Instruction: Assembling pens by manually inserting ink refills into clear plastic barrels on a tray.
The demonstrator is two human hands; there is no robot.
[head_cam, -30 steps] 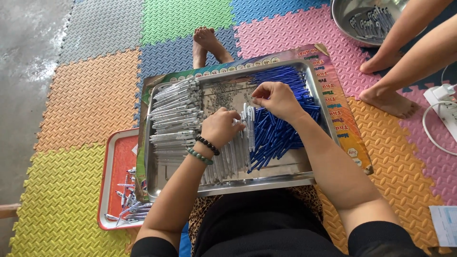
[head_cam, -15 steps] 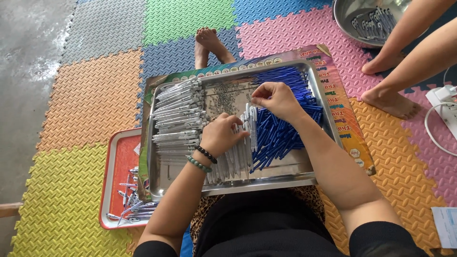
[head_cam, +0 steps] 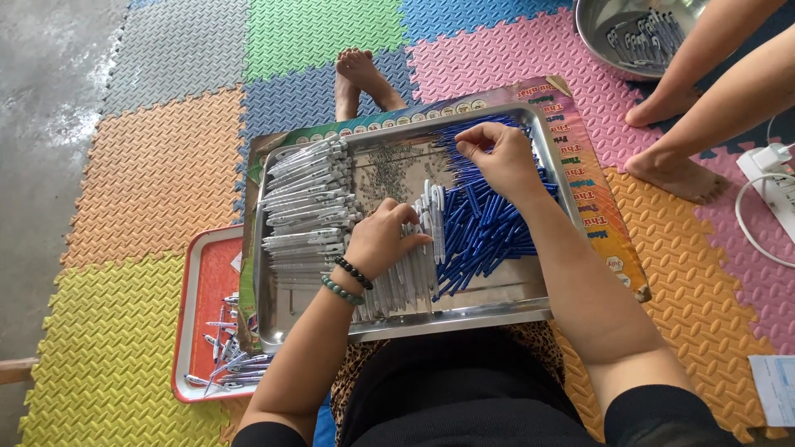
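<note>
Pen parts sorted on steel tray (head_cam: pixel 530 302).
White barrels (head_cam: pixel 418 248) are gripped by left hand (head_cam: pixel 383 240); a small part is pinched by right hand (head_cam: pixel 497 153) above blue tubes (head_cam: pixel 480 232). Springs (head_cam: pixel 389 170) could be scattered if the tray is nudged.

Interlocking foam floor mats (head_cam: pixel 157 157) in grey, green, blue, pink, orange and yellow cover the floor. Bare grey concrete (head_cam: pixel 41 124) shows along the left edge, glinting in soft daylight.

One steel tray (head_cam: pixel 530 308); one red tray (head_cam: pixel 199 281) at eight o'clock; one metal bowl (head_cam: pixel 592 37) at one o'clock; blue pen barrels (head_cam: pixel 489 223), perhaps dozens, too heaped to count.
</note>
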